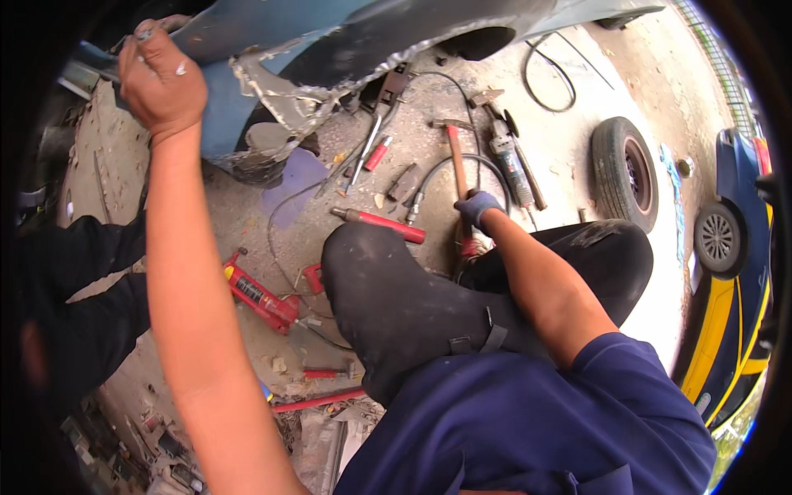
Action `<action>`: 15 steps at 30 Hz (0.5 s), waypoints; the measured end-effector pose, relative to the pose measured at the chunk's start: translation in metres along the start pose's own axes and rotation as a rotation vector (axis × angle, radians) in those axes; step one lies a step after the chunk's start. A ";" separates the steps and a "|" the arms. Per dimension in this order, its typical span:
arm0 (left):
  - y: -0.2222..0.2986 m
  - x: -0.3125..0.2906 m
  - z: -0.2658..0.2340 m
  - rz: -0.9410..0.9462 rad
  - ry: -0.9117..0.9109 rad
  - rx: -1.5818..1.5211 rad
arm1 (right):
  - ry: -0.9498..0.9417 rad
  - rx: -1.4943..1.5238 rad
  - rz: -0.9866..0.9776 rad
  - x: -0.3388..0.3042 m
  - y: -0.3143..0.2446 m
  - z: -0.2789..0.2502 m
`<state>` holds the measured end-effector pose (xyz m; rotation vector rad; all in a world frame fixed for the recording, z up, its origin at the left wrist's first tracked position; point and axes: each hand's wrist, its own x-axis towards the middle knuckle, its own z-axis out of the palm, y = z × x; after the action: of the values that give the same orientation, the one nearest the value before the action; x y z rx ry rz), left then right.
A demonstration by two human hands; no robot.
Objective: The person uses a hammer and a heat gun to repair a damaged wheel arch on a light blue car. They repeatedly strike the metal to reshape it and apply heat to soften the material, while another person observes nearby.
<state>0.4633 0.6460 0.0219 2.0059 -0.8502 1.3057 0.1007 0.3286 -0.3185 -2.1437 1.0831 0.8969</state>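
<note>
My bare left hand (pixel 169 87) is raised at the upper left, its fingers curled at the edge of a blue car body panel (pixel 223 91). The panel's lower edge is torn and bent, with ragged bare metal (pixel 285 91). In a dark work glove, my right hand (pixel 478 206) grips a hammer (pixel 459 157) low on its wooden handle. The hammer's head points away from me, near the floor, and red paint covers the upper handle. An angle grinder (pixel 510 161) lies just right of the hammer.
Nearby lie a red hydraulic cylinder (pixel 384 224), a red jack (pixel 262 290), a black hose (pixel 445 161) and a metal block (pixel 404 183). A loose wheel (pixel 624 173) rests at right, before a blue and yellow car (pixel 726 289). Another person's dark-trousered legs (pixel 91 297) are at left.
</note>
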 end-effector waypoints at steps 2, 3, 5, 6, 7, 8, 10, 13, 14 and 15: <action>-0.004 0.001 0.000 0.030 -0.024 0.007 | -0.147 -0.179 -0.043 -0.002 0.009 0.011; -0.005 0.002 0.000 0.009 -0.038 -0.033 | -0.150 -0.201 -0.068 -0.003 0.011 0.016; -0.002 0.001 0.000 -0.032 -0.045 -0.031 | 0.026 -0.093 -0.051 0.000 0.012 0.016; -0.001 0.005 -0.001 -0.033 -0.049 -0.008 | 0.109 -0.026 -0.034 0.004 0.013 0.012; 0.002 0.004 -0.001 -0.060 -0.045 -0.051 | 0.142 -0.012 -0.025 0.011 0.015 0.005; 0.004 0.005 -0.003 -0.099 -0.083 -0.057 | 0.215 -0.013 -0.005 0.019 0.020 -0.005; 0.007 0.002 -0.003 -0.135 -0.083 -0.112 | 0.381 0.112 0.116 0.038 0.038 -0.031; -0.002 -0.003 0.000 -0.208 -0.069 -0.137 | 0.391 0.096 0.225 0.069 0.071 -0.075; -0.008 -0.005 -0.001 -0.183 -0.085 -0.132 | 0.291 -0.035 0.196 0.078 0.080 -0.087; -0.017 -0.007 -0.001 -0.219 -0.047 -0.085 | 0.290 -0.177 0.116 0.084 0.088 -0.096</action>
<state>0.4740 0.6586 0.0137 2.0066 -0.6735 1.0864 0.0933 0.1753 -0.3401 -2.4339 1.3239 0.7739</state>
